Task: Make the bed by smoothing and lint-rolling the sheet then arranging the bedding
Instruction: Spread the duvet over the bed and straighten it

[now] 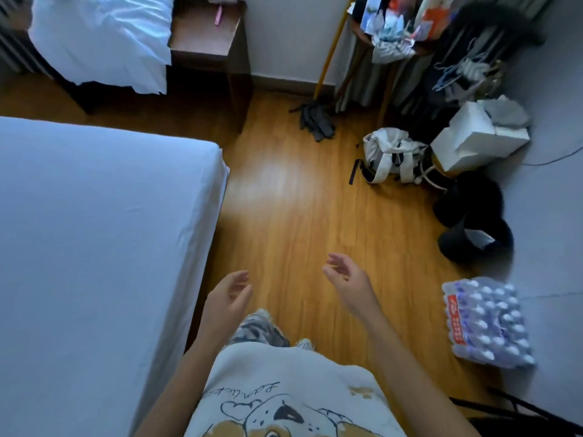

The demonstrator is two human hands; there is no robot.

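Both hands are held out empty above the wooden floor (284, 190), beside a bed whose white sheet (94, 231) is stretched nearly flat over the mattress, with only faint creases seen. The left hand (228, 296) is kept just off the bed's edge, its fingers loosely curled around nothing; the right hand (345, 277) is likewise relaxed and half open. White bedding (101, 39) is heaped on a second bed beyond. A wrapped pack of water bottles (487, 321) is seen by the wall.
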